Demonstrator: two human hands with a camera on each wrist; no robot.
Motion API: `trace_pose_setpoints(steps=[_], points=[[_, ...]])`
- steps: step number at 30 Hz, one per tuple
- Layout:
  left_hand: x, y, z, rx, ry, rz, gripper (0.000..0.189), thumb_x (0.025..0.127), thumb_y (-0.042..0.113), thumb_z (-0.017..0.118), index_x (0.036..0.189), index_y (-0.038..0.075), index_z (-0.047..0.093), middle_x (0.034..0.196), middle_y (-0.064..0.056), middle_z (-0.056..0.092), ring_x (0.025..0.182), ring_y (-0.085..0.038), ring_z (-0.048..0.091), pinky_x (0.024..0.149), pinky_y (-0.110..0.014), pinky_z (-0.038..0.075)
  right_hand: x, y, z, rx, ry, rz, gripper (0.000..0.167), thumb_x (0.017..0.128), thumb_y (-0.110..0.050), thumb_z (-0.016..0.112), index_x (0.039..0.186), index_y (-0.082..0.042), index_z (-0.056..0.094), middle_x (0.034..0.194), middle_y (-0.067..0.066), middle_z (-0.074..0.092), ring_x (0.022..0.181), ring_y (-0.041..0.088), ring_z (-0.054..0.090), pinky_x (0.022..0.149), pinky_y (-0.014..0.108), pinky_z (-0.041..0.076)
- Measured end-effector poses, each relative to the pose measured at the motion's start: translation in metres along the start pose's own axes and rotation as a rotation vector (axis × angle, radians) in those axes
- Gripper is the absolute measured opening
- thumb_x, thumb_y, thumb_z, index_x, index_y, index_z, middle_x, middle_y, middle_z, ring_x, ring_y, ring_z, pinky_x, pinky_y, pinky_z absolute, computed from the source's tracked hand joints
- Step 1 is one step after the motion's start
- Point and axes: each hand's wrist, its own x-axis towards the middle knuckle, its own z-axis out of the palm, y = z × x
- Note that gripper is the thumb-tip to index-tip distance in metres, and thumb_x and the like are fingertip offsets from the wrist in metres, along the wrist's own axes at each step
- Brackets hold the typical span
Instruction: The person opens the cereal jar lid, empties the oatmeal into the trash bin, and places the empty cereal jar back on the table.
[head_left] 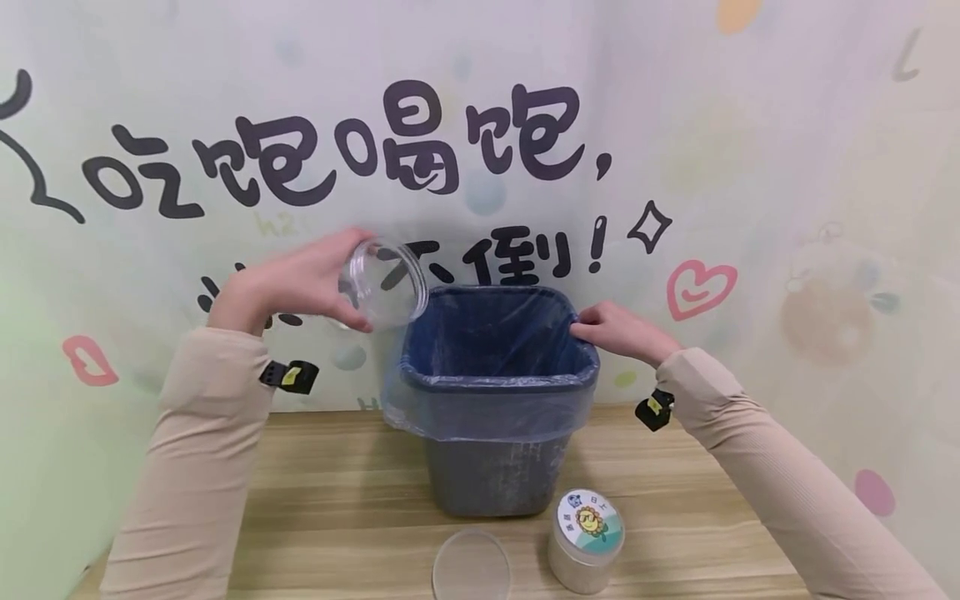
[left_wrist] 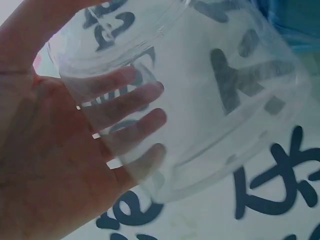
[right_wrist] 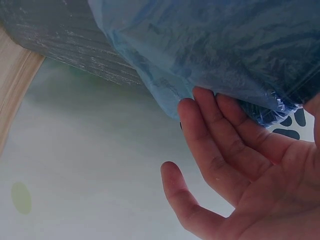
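Note:
My left hand (head_left: 300, 279) grips a clear plastic jar (head_left: 393, 287), tipped on its side at the left rim of the bin. In the left wrist view, fingers (left_wrist: 135, 120) show through the jar's transparent wall, and no contents are visible in it. My right hand (head_left: 622, 332) holds the right rim of the grey trash bin (head_left: 491, 475), which is lined with a blue plastic bag (head_left: 487, 412) folded over its edge. Seen from the right wrist, fingers (right_wrist: 225, 130) lie against the outside of the bag, with the little finger apart from it.
On the wooden table (head_left: 337, 492), a round translucent lid (head_left: 472, 567) lies in front of the bin. A lidded jar (head_left: 587, 542) with a sunflower label stands right of that. Behind the bin hangs a printed wall cloth (head_left: 712, 167) with large dark characters.

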Motion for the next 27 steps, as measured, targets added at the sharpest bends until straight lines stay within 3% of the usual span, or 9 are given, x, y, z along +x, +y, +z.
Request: trace_pose_setpoints(steps=[6,12,20,27], points=[[-0.022,-0.034,0.016,-0.07,-0.022,-0.11,0.095,0.069,0.024,0.087,0.139,-0.004,0.03,0.135,-0.024,0.044,0.118,-0.036,0.048,0.098,-0.052,0.04,0.001,0.001,0.002,0.016,-0.005,0.007,0.033,0.094,-0.017,0.048,0.062,-0.013,0.04,0.057,-0.004,0.031,0.053,0.013,0.029,0.054,0.029,0.026],[-0.041,-0.068,0.041,-0.124,0.005,-0.132,0.088,0.068,0.024,0.087,0.135,-0.003,0.036,0.131,-0.024,0.047,0.117,-0.038,0.047,0.093,-0.051,0.042,-0.002,0.0,0.001,0.042,-0.009,0.003,0.032,0.094,-0.017,0.048,0.063,-0.013,0.04,0.058,-0.005,0.03,0.054,0.013,0.028,0.054,0.03,0.025],[-0.059,-0.107,0.084,-0.148,-0.003,-0.174,0.093,0.067,0.027,0.086,0.133,-0.011,0.033,0.132,-0.032,0.046,0.121,-0.048,0.044,0.099,-0.057,0.037,-0.002,0.0,0.0,0.04,0.0,0.009,0.031,0.092,-0.015,0.047,0.062,-0.014,0.039,0.057,-0.005,0.03,0.053,0.012,0.028,0.054,0.029,0.025],[-0.07,-0.132,0.121,-0.192,-0.005,-0.208,0.091,0.066,0.028,0.086,0.13,-0.012,0.035,0.13,-0.033,0.047,0.12,-0.05,0.044,0.098,-0.059,0.037,0.0,0.001,0.0,0.041,0.0,0.005,0.031,0.093,-0.015,0.048,0.063,-0.013,0.04,0.059,-0.004,0.031,0.055,0.013,0.029,0.055,0.029,0.025]])
